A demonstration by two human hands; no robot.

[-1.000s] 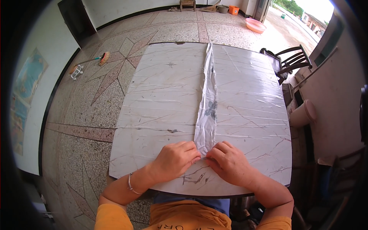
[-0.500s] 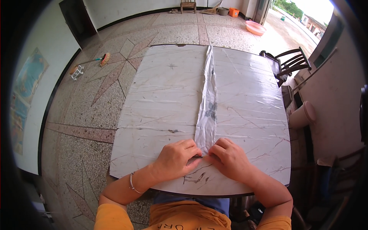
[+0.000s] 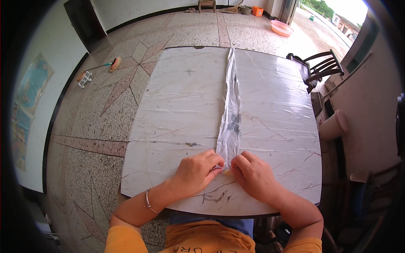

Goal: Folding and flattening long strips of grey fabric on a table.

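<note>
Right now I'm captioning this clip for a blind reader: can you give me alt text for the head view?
Both hands, left and right, pinch the near end of a long, narrow strip of white cloth that runs straight down the middle of a marble-patterned table. A dark chair stands at the table's far right, on a patterned stone floor.

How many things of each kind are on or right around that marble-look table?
Hands, left and right, both pinching the cloth's near end: 2
Long white cloth strip: 1
Table: 1
Dark wooden chair: 1
Total: 5
</note>
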